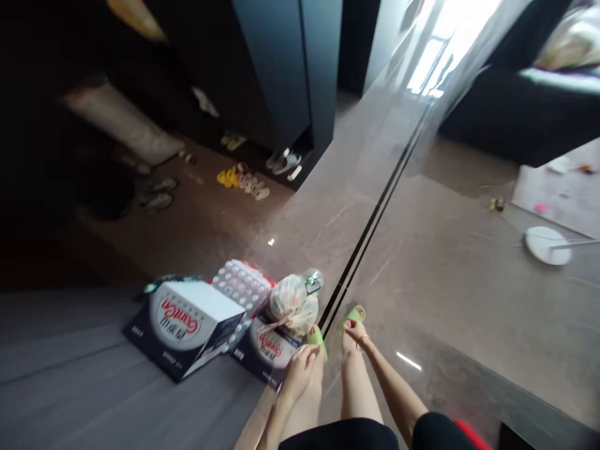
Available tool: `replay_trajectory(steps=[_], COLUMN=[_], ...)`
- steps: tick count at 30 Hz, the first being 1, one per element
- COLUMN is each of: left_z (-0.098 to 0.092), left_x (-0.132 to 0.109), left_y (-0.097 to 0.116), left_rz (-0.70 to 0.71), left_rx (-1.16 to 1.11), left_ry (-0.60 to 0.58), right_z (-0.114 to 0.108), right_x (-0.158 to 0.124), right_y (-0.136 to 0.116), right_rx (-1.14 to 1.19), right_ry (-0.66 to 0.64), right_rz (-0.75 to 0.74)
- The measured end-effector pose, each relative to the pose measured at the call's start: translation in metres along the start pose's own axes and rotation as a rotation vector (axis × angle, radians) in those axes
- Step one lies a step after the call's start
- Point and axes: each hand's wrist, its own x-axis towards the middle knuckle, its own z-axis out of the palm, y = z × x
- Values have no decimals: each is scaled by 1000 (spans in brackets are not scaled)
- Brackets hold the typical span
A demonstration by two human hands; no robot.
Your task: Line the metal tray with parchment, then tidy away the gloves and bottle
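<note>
Left hand: the left hand [299, 369] was seen lowered beside the left leg, fingers curled loosely at the corner of the nearer Guigen carton [267, 350]; whether anything was gripped could not be told.
Right hand: the right hand [355, 331] was stretched down to the right foot, fingers bent at the green slipper [352, 315]; a firm grip could not be made out. A thin bracelet was seen at the wrist.
Other slipper: a second green slipper [317, 339] was shown just behind the left hand.
Cartons: a larger dark carton with a white top [185, 325] was set to the left, touching the nearer one.
Bag: a knotted translucent plastic bag [293, 303] was rested on the nearer carton, with a red-and-white dotted pack [241, 284] behind it.
Floor: glossy brown stone tiles were crossed by a dark sliding-door track [375, 219]; a grey mat [70, 375] was spread under the cartons.
Room: a dark cabinet [290, 69] was stood at the back, with scattered sandals [241, 180] on the floor before it. Bright daylight was reflected on the tiles, and a round white fan base [547, 245] was placed at the right.
</note>
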Motion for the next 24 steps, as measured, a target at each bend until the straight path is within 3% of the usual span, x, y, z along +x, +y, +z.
replay_trajectory(steps=[5,9,11,14,17,20,22,24], left_z=[0,35,69,135,206,280,331,380], left_x=[31,70,92,117,137,157,165,165], left_y=[81,160,208,281,345,402,437,470], left_rz=[139,280,377,540,733,886,961,1023], left_rx=[174,296,338,366,408,490,557,630], left_ry=[-182,-315,-359,-491,-668,-855,-993,-1119], right_z=[-92,-173,-219,-280,-315,-322,-308,-281], right_x=[-66,-104,-128,-178,-229,-276,-307,-336], right_y=[28,73,101,147,193,241,267,280], right_rx=[-9,86,162,296,456,628,739,845], right_ry=[109,254,374,623,896,1145,1292,1418], right_rz=[85,200,269,402,558,711,820,937])
